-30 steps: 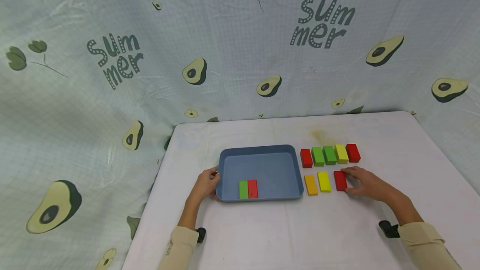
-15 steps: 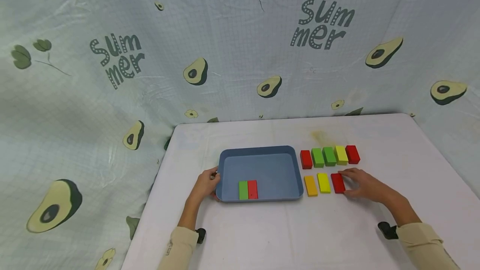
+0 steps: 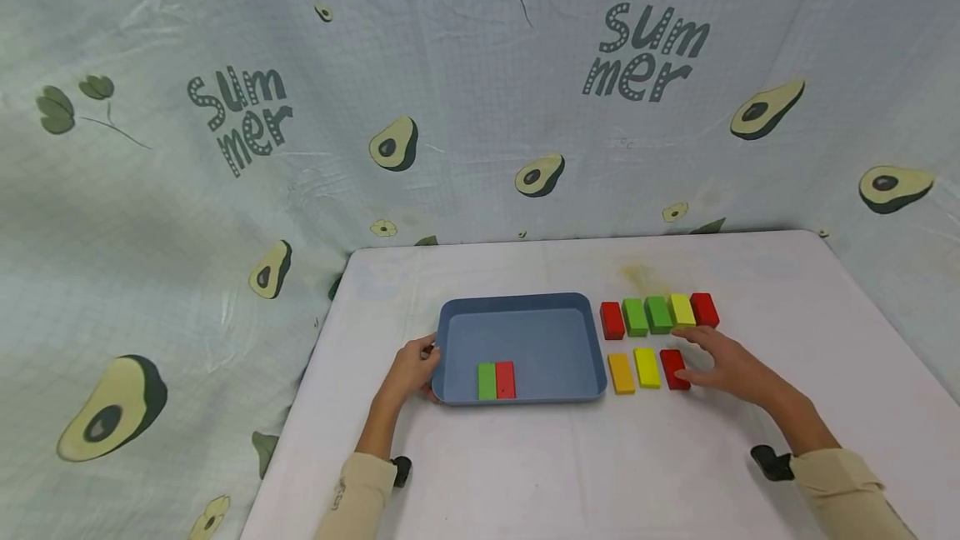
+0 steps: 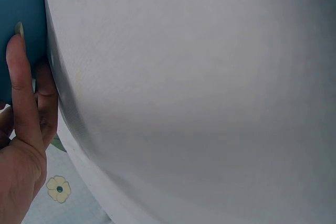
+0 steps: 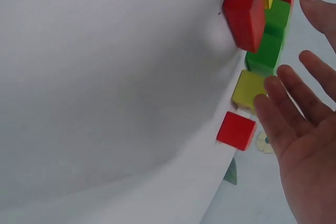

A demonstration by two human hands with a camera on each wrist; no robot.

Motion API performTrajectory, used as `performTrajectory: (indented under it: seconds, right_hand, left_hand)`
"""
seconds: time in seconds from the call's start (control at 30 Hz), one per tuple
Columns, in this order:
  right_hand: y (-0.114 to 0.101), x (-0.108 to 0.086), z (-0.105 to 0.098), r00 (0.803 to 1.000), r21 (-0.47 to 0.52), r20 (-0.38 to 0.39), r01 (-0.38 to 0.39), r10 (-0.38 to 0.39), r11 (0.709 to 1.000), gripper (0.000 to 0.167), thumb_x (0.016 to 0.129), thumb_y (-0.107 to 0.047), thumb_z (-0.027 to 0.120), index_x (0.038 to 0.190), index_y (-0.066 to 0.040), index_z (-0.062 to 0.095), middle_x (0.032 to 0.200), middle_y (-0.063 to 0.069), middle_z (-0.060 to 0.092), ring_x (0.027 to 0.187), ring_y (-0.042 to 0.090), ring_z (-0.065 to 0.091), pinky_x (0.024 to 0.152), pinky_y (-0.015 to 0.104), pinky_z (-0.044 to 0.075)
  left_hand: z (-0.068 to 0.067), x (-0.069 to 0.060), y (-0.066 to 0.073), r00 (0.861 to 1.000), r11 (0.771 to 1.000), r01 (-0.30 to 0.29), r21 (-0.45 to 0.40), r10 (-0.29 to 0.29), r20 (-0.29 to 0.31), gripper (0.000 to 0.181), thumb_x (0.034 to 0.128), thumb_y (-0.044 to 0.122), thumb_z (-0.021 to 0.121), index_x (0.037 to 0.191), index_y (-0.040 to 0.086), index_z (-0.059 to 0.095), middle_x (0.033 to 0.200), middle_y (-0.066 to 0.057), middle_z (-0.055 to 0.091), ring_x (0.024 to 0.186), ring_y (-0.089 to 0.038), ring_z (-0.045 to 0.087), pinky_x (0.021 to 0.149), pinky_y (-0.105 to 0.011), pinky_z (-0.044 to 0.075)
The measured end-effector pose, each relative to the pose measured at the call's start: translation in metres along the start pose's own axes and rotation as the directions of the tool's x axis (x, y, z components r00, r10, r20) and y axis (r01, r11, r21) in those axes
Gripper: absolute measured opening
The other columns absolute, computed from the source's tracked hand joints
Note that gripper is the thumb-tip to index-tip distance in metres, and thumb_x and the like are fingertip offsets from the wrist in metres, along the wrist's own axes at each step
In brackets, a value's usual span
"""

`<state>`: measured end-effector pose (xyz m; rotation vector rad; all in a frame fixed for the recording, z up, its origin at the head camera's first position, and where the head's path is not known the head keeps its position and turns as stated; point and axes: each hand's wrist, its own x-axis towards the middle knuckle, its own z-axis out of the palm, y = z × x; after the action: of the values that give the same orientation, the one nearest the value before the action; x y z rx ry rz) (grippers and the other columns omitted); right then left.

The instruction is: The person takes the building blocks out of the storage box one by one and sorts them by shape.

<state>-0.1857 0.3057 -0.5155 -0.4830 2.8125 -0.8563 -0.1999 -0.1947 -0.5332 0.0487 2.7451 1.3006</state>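
A blue-grey tray (image 3: 525,332) lies on the table, with a green block (image 3: 487,381) and a red block (image 3: 506,380) side by side in its lower left part. My left hand (image 3: 412,367) grips the tray's left edge; in the left wrist view the thumb (image 4: 21,77) lies over its side. Right of the tray, a front row has an orange block (image 3: 621,373), a yellow block (image 3: 647,367) and a red block (image 3: 675,369). Around the right side of that red block, my right hand (image 3: 723,367) hovers with fingers spread, holding nothing.
Behind the front row stands a back row: a red block (image 3: 612,320), two green blocks (image 3: 635,317), a yellow block (image 3: 682,311) and another red block (image 3: 704,309). A printed cloth (image 3: 450,65) hangs behind the white table (image 3: 525,473).
The front red block has slid left, closer to the yellow one. My right hand has come off it, its fingers spreading. My left hand stays at the tray's edge.
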Motion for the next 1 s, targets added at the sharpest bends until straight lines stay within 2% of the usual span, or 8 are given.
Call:
performTrajectory:
  seconds: [0.3, 0.57, 0.83, 1.0]
  right_hand:
    - [-0.013, 0.009, 0.0, 0.995, 0.046, -0.046, 0.092, -0.09, 0.995, 0.061, 0.08, -0.016, 0.074, 0.132, 0.0, 0.048, 0.125, 0.02, 0.051, 0.107, 0.039, 0.05, 0.081, 0.049, 0.048]
    - [-0.023, 0.015, 0.006, 0.994, 0.048, -0.056, 0.095, -0.093, 0.994, 0.061, 0.079, -0.021, 0.076, 0.131, -0.002, 0.051, 0.124, 0.019, 0.053, 0.107, 0.037, 0.05, 0.079, 0.047, 0.05]
    - [-0.031, 0.019, 0.013, 0.99, 0.045, -0.062, 0.13, -0.127, 0.99, 0.062, 0.079, -0.023, 0.076, 0.132, -0.002, 0.05, 0.126, 0.019, 0.051, 0.113, 0.036, 0.047, 0.084, 0.05, 0.046]
    - [-0.036, 0.027, 0.018, 0.986, 0.073, -0.07, 0.156, -0.151, 0.985, 0.061, 0.08, -0.022, 0.075, 0.132, -0.002, 0.051, 0.127, 0.018, 0.052, 0.111, 0.038, 0.049, 0.083, 0.05, 0.047]
  left_hand:
    - [0.0, -0.001, 0.003, 1.0, 1.0, -0.001, -0.002, 0.001, -0.001, 0.044, 0.0916, 0.01, 0.051, 0.133, -0.004, 0.05, 0.096, -0.01, 0.062, 0.075, -0.016, 0.058, 0.068, -0.033, 0.049]
    - [-0.001, -0.002, 0.006, 1.0, 1.0, -0.022, 0.011, 0.022, -0.009, 0.043, 0.0911, 0.01, 0.051, 0.131, -0.006, 0.051, 0.095, -0.01, 0.063, 0.076, -0.017, 0.058, 0.071, -0.036, 0.048]
    - [-0.002, -0.002, 0.009, 1.0, 1.0, -0.002, 0.01, 0.002, -0.014, 0.043, 0.0914, 0.01, 0.052, 0.132, -0.004, 0.052, 0.097, -0.01, 0.064, 0.077, -0.016, 0.058, 0.072, -0.036, 0.047]
    - [-0.002, -0.002, 0.01, 1.0, 1.0, -0.009, 0.016, 0.009, -0.01, 0.043, 0.091, 0.009, 0.052, 0.131, -0.005, 0.052, 0.095, -0.01, 0.063, 0.075, -0.016, 0.058, 0.071, -0.035, 0.048]
